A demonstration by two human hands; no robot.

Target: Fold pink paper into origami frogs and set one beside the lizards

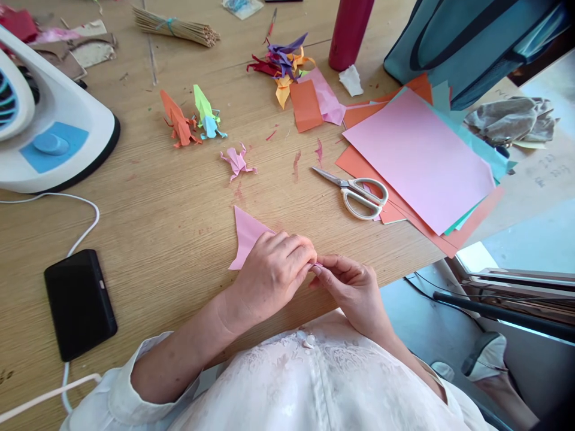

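A folded piece of pink paper (247,234) lies on the wooden table (171,215) near its front edge. My left hand (274,272) rests on the paper's right part, fingers curled and pressing it down. My right hand (348,284) meets it from the right and pinches the paper's pointed tip between thumb and fingers. A small pink folded paper frog (237,161) sits further back. Orange (179,123) and green-and-blue (206,117) folded figures stand behind it.
White-handled scissors (359,193) lie beside a stack of pink and orange sheets (417,155). A black phone (79,302) lies at the left, a white appliance (54,131) behind it. A red bottle (348,33), a stick bundle (175,27) and more paper figures (281,63) stand further back.
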